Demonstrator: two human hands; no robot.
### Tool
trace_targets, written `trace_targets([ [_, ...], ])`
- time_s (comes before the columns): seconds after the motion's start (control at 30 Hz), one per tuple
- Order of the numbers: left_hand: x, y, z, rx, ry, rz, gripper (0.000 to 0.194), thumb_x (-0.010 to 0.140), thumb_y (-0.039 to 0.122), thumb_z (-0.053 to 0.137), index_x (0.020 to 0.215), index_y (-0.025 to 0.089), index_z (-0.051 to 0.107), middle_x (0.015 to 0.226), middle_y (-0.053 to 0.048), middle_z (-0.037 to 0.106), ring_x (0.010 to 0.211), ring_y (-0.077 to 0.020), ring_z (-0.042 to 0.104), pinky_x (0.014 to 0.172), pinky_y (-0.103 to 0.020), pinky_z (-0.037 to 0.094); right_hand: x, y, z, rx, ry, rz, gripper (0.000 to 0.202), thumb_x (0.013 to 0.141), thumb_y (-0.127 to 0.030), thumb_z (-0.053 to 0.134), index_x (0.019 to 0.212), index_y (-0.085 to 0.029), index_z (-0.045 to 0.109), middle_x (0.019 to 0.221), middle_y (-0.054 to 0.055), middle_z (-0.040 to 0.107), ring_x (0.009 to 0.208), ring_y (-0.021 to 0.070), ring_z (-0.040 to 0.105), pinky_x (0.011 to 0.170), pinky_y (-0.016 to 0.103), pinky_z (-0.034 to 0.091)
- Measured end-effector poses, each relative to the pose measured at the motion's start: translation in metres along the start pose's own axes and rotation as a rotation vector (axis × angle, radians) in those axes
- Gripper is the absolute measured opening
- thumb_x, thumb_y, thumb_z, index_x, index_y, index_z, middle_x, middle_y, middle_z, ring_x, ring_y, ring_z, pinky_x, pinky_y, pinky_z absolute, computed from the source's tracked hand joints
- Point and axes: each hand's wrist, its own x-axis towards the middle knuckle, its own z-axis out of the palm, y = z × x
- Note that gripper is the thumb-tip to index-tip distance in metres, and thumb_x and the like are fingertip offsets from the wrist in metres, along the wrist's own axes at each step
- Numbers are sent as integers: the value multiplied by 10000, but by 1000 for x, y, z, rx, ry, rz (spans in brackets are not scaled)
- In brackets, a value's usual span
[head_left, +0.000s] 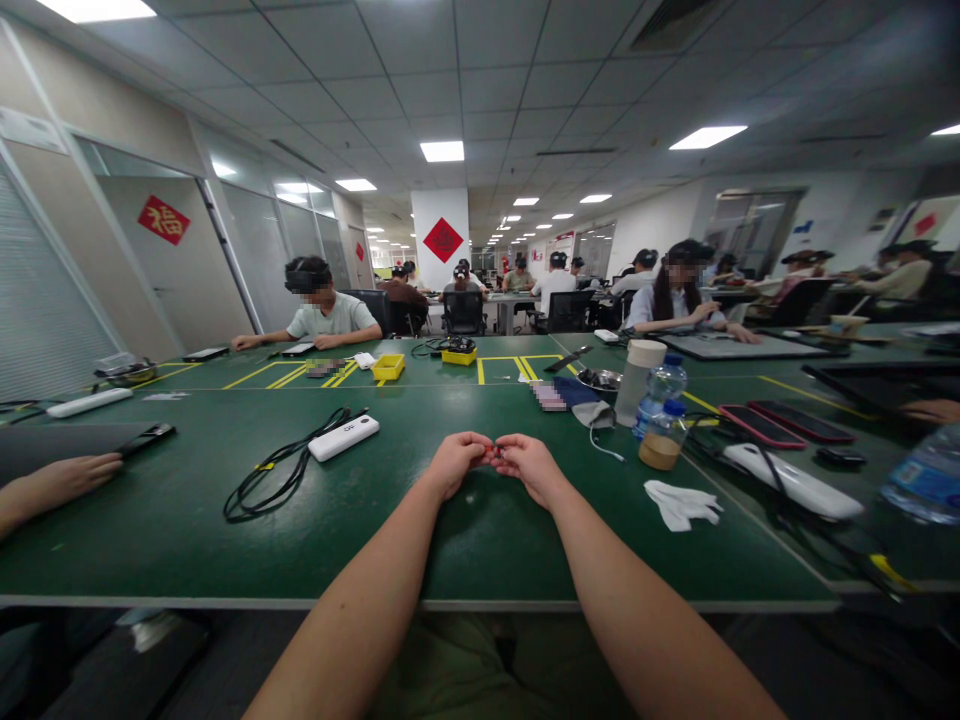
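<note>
My left hand (456, 464) and my right hand (531, 468) meet just above the green table, fingertips almost touching. Thumb and fingers of the left are pinched on a small orange-red piece (490, 452), too small to name. The right hand is also closed in a pinch at the same spot; a tiny dark bit shows at its fingertips, its kind unclear. A white power bank (344, 437) with a coiled black cable (274, 475) lies to the left of my hands. Over to the right is a crumpled white tissue (681, 504).
Beyond my hands on the green table (360, 540) are yellow trays (388, 368), a metal bowl (600, 379), a white cylinder (638, 380) and bottles (663, 437). Phones (762, 426) and another white power bank (792, 481) lie right. A co-worker's hand (64, 488) rests at the left.
</note>
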Motion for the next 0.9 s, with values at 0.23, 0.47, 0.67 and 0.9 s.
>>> trace_targets([
  [0.23,-3,-1,1,96,-24,107,177,651,201,700,794,112,649,790,-72,671,692,-140,621,719,-275,483,-1,0,2,-43,32,2,225,686,-45,577,890,-140,581,733,41,679,591,124,671,507,191,507],
  [0.47,-3,3,2,132,20,117,161,632,198,702,764,121,652,776,-61,676,679,-130,609,698,-255,470,-2,0,1,-11,10,-14,227,683,-59,624,889,-146,583,803,58,687,653,140,687,537,199,525],
  [0.67,-2,4,3,10,9,62,165,641,183,685,785,104,669,750,-71,669,643,-122,597,705,-271,477,-2,1,-1,1,-54,-38,275,662,-84,676,912,-158,588,844,62,690,729,147,689,618,222,547],
  [0.9,-1,1,1,15,-14,38,163,636,147,661,790,97,679,703,-59,654,627,-116,590,690,-262,471,0,3,-1,-59,-23,-102,290,627,-104,688,904,-156,617,738,9,661,596,103,631,551,201,518],
])
